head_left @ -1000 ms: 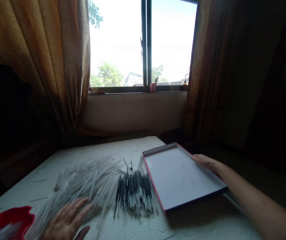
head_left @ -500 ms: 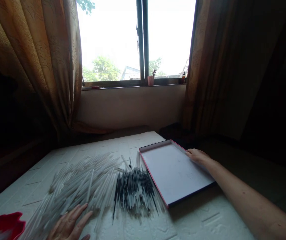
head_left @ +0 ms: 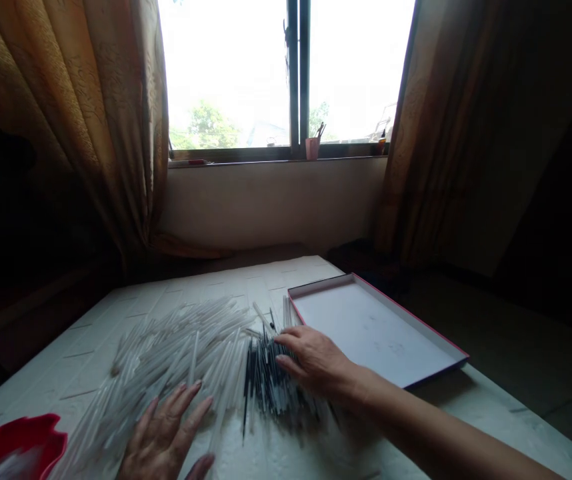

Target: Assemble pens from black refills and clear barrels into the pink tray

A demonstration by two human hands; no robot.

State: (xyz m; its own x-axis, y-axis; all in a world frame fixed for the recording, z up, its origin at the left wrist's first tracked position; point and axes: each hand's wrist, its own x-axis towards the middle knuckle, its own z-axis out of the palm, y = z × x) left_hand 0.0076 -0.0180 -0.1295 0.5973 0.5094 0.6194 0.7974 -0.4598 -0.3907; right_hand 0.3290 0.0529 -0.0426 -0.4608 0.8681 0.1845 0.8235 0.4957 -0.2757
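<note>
My left hand (head_left: 169,433) is spread at the near edge of a wide pile of clear plastic tubes (head_left: 166,357), its fingertips over or on the nearest ones; I cannot tell if they touch. Beside that pile lies a bundle of thin black sticks (head_left: 261,377) that look like pen refills, with pale near ends. Over the right side of this bundle is my right hand (head_left: 319,360), fingers stretched out and nothing visibly held. It hides part of the black sticks. Just behind it stands a shallow box lid (head_left: 366,327) with a white inside and red rim.
A red container (head_left: 21,440) with clear pieces in it is at the near left. All this lies on a white table (head_left: 246,270) with a brick-like pattern. A pink cup (head_left: 312,148) stands on the far window sill, between brown curtains (head_left: 116,120).
My right hand has let go of the box lid's right edge and moved left over the black sticks. My left hand stays by the clear tubes, spread wider. The view has shifted slightly.
</note>
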